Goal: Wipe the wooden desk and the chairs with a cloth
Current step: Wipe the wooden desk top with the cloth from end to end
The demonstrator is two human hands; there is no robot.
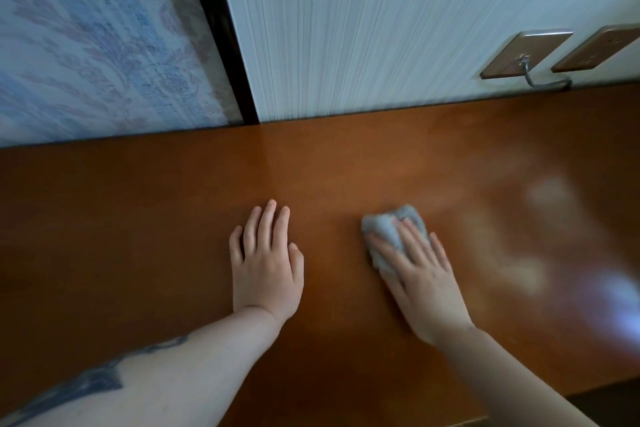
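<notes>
Two hands, left (266,267) flat, right (420,279) on cloth (386,230), mid-desk (138,218).

A pale wall (363,28) with fine vertical ribbing rises straight behind the far edge. To its left a dark vertical frame strip (218,28) separates it from a blue-grey curtain (97,38) patterned with leafy sprigs. Two brown wall plates (526,52) sit low at the right; a grey cable (540,80) leaves the nearer one. Soft light glares at the right.
</notes>
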